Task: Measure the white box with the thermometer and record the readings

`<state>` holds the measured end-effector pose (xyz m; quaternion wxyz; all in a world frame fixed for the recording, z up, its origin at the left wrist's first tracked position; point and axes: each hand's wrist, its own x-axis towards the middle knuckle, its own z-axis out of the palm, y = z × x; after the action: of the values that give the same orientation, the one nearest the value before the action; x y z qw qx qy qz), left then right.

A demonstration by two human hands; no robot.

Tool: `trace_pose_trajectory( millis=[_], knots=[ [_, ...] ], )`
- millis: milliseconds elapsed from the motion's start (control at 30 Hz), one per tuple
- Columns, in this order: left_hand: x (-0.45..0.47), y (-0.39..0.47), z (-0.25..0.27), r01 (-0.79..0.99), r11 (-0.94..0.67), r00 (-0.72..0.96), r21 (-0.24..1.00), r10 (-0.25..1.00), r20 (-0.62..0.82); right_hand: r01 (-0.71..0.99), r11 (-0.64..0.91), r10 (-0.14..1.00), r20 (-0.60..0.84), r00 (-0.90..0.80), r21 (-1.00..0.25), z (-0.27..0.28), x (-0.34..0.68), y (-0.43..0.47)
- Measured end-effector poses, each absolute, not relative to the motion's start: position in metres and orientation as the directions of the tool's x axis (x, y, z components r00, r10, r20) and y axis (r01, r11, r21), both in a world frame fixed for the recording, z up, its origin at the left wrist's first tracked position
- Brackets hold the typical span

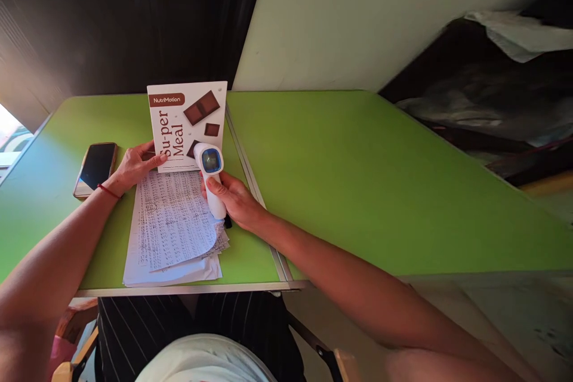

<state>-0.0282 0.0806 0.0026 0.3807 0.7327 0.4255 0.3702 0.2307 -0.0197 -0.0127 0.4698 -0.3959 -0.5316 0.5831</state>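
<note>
My left hand (pixel 136 166) grips the lower left edge of a white box (pixel 170 122) printed with "NutriMotion", "Su-per Meal" and brown chocolate pieces. The box stands upright, its front facing me. In my right hand (pixel 235 198) is a white handheld infrared thermometer (pixel 216 194), fingers wrapped round its handle. Its blue-framed screen (pixel 211 160) faces me, and its head overlaps the box's lower right corner. Whether the two touch I cannot tell. Under both lies a stack of handwritten papers (pixel 174 221), with curled corners at the lower right.
A smartphone (pixel 97 166) in a case lies left of my left hand. The green table (pixel 358 191) has a metal seam (pixel 250 173) running beside my right hand. Behind the table stand a dark panel (pixel 134 18) and a pale wall (pixel 335 18). Dark covered items (pixel 483 83) sit at right.
</note>
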Motion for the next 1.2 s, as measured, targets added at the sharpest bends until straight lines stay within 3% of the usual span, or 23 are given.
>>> trace_pose_trajectory(
  millis=[967,1200],
  knots=[
    [-0.032,0.082,0.001,0.307,-0.329,0.368,0.893,0.906,0.208,-0.142,0.145,0.971,0.168,-0.171,-0.979,0.001,0.238,-0.027],
    [-0.030,0.084,-0.004,0.224,-0.396,0.380,0.891,0.877,0.294,-0.159,0.137,0.972,0.164,-0.170,-0.978,0.003,0.239,-0.028]
  ],
)
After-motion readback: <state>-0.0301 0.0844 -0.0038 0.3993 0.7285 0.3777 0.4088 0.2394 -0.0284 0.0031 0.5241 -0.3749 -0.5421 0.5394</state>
